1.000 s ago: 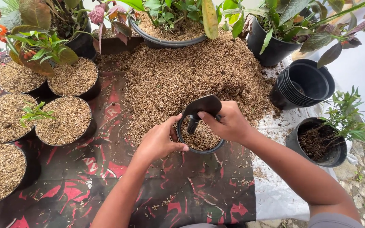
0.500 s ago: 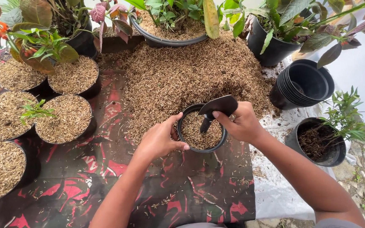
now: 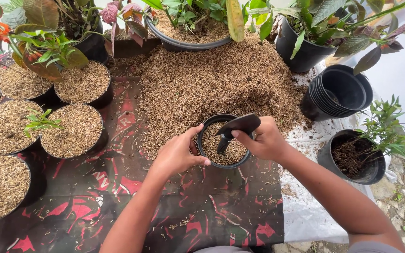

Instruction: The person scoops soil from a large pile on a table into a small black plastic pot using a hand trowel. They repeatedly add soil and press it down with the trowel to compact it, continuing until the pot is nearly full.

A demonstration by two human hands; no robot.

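Two hands on one small black pot (image 3: 224, 161), sitting on the red-and-black patterned sheet (image 3: 118, 197) right at the near edge of the loose husk pile (image 3: 212, 79). Left hand (image 3: 178, 153) grips the pot's left rim, thumb over the lip, fingers curled round the outside wall. Right hand (image 3: 264, 138) is closed round a dark trowel (image 3: 234, 129); blade sticks out over the pot, handle end points down into the husk fill. Pot is roughly full of husk, upright. Filled pots (image 3: 73, 129) sit in a cluster well to the left, some with seedlings. Stack of empty black pots (image 3: 336, 93) lies tilted at right on the white sheet (image 3: 305, 215), near a pot with dark roots (image 3: 352, 159). Potted plants line the far edge.
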